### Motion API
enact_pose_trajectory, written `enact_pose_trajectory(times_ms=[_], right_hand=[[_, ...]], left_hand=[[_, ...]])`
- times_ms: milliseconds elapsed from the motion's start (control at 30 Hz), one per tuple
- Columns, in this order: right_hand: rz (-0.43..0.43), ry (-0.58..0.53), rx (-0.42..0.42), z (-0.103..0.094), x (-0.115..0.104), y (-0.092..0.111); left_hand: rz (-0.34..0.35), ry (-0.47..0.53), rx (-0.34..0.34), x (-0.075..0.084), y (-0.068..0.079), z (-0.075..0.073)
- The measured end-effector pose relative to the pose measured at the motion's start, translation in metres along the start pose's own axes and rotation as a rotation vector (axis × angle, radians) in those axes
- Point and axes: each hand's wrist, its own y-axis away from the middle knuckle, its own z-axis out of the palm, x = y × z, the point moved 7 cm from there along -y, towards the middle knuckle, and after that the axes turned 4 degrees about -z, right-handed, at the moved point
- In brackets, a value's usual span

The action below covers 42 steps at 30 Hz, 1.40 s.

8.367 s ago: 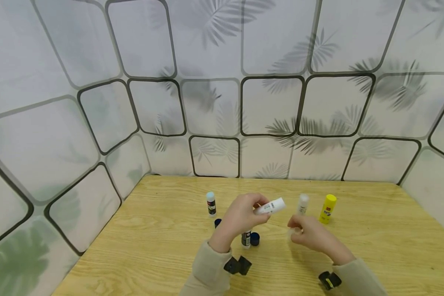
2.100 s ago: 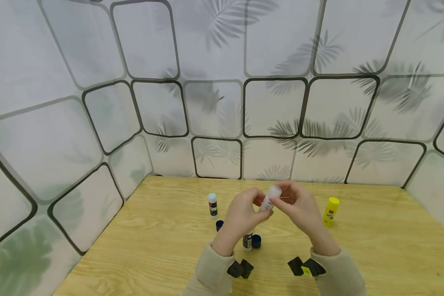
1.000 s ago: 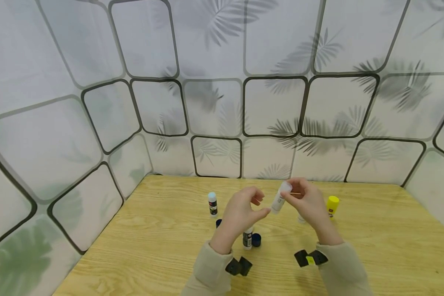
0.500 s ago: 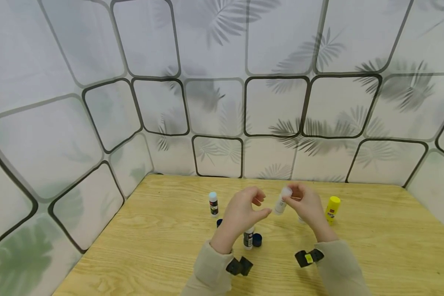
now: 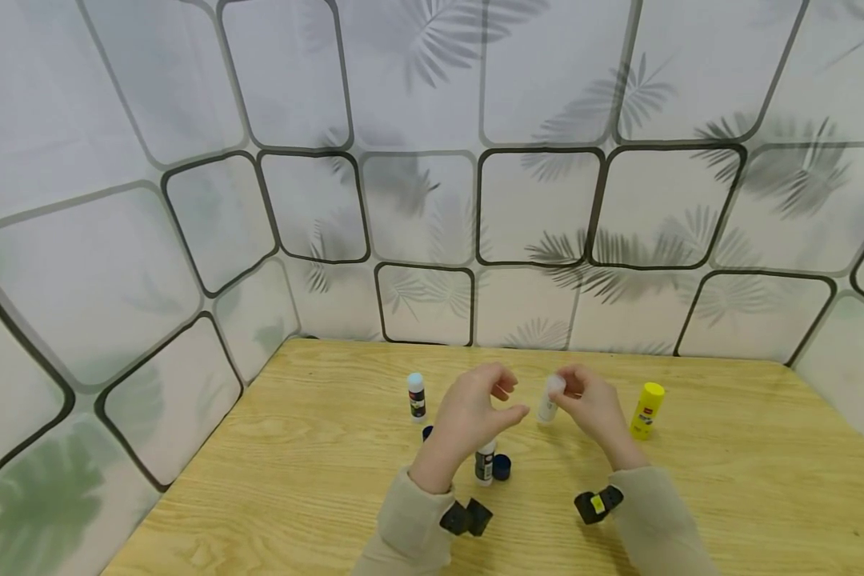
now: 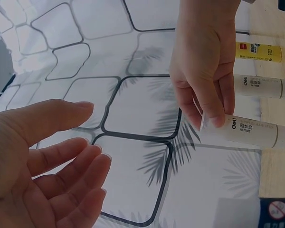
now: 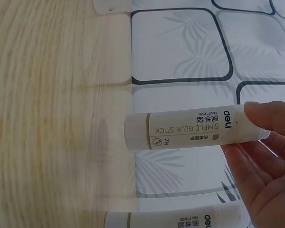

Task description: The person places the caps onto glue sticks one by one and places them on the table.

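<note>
My right hand [image 5: 596, 406] pinches a white Deli glue stick [image 7: 185, 128] by its translucent cap end, thumb on one side and fingers on the other. The glue stick is upright, its base at the wooden table in the head view. To its left my left hand [image 5: 470, 420] is raised over the table, fingers loosely bent and apart from the thumb, with nothing in it. A second white glue stick [image 6: 263, 86] stands beside the held one, hidden behind my right hand in the head view. A yellow glue stick [image 5: 646, 410] stands farther right.
A glue stick with a dark label and pale blue cap [image 5: 416, 397] stands at the left. Another dark-labelled glue stick [image 5: 484, 466] stands near my left wrist, beside a navy cap [image 5: 502, 466]. A second navy cap [image 5: 428, 433] is partly hidden by my left hand. Patterned cloth surrounds the table.
Earlier my left hand held the glue stick, then both hands were on it. My left hand has let go, and my right hand has carried it slightly right and lowered it upright to the table.
</note>
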Motion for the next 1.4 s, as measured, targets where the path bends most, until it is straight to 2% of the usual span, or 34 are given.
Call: enact_pose_trajectory(times_ms=[667, 1400], right_hand=[[-0.005, 0.017, -0.069, 0.008, 0.007, -0.001], [0.021, 0.021, -0.066, 0.011, 0.014, -0.002]], left_hand=[[-0.005, 0.009, -0.004, -0.001, 0.0, 0.001], [0.001, -0.005, -0.008, 0.0, -0.001, 0.003]])
